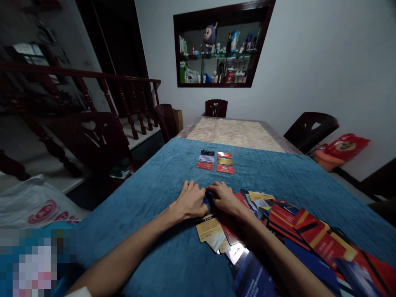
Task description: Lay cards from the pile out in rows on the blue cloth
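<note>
My left hand [192, 199] and my right hand [223, 197] meet over the blue cloth, fingers curled inward. Between them a small piece of a blue card [206, 199] shows, pinched by both hands; most of it is hidden. Under and just below the hands lie a gold card [210, 232], a red card [228, 229] and a white card [236, 252], overlapping. A loose pile of mixed cards [284, 220] spreads out to the right, partly behind my right forearm. Farther off, cards stand in two short columns, with a black card [207, 152] and a gold card [225, 161] among them.
The blue cloth [148, 198] covers the near part of the table, and a patterned cover [229, 130] shows at the far end. Dark chairs [311, 130] surround it. At left are a wooden railing [83, 93] and a white plastic bag [34, 204].
</note>
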`<state>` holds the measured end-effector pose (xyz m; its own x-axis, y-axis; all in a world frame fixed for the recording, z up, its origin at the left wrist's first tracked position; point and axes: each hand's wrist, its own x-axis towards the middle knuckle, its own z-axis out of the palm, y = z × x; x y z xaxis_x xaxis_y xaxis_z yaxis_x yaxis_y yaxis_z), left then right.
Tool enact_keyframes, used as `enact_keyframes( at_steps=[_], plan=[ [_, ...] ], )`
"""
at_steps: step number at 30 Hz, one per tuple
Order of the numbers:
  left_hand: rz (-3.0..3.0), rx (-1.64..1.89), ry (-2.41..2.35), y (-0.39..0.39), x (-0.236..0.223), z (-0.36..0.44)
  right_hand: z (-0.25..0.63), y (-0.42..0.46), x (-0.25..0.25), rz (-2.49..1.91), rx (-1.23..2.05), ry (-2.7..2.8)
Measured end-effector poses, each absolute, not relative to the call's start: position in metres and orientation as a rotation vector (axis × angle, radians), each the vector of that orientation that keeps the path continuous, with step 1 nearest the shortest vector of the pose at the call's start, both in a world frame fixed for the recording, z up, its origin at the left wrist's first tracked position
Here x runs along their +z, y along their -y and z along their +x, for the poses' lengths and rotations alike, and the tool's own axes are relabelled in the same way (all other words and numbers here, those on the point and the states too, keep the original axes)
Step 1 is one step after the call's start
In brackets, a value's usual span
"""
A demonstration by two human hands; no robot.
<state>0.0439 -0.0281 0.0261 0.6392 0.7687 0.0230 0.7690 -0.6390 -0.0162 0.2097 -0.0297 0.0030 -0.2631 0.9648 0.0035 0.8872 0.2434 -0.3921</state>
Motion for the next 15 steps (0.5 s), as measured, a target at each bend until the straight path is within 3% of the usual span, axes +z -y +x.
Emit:
enact_keyframes(
  at_steps=[8,15],
  plan=[
    [-2.946,-0.048,1.085,0.017,0.042,0.031,0.213,0.028,0.002,-1.606,0.459,2.234],
    [-3.042,-0.326,1.106,-0.007,0.045,0.013,0.211,0.028,0.001,-1.567,0.319,2.107]
  ],
)
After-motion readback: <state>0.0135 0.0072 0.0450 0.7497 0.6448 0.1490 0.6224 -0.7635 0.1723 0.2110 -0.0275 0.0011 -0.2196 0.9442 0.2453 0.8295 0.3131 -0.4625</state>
